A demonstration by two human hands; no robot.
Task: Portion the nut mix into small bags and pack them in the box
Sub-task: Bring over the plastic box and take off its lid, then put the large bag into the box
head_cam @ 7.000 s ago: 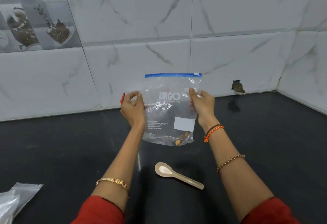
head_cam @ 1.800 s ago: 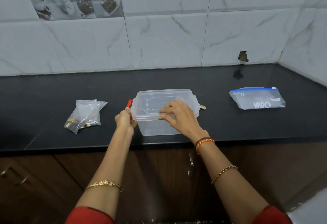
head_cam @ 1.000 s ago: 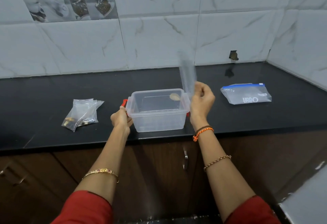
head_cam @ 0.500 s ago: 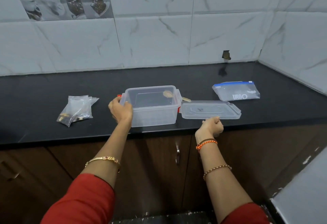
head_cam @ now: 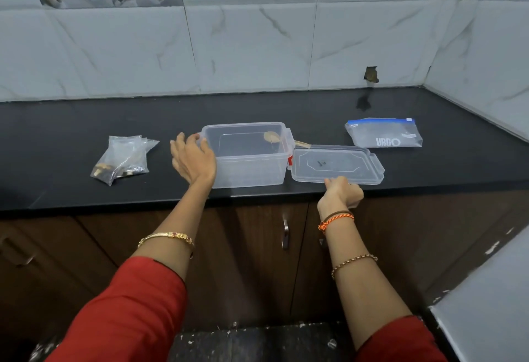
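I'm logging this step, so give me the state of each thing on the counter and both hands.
box: open, no bags inside
lid: off, flat beside the box
small bags: piled left of the box, unpacked
zip bag: lying flat
left hand: open, at the box
right hand: curled, at the lid's edge

1. The counter [head_cam: 286,110] is plain black.
2. The wall tiles [head_cam: 252,47] are white with grey marble veins; those at the upper left carry a grey photo print.
3. The box [head_cam: 246,173] near the counter's front edge is clear plastic with a red clasp [head_cam: 290,159]; its lid [head_cam: 335,165] is clear too.
4. The zip bag [head_cam: 385,134] toward the right end is clear with a blue strip and white lettering.
5. The small bags [head_cam: 123,158] are clear, with brown bits inside.
6. The sleeves [head_cam: 128,313] are red.
7. The cabinet doors [head_cam: 252,253] are dark brown.
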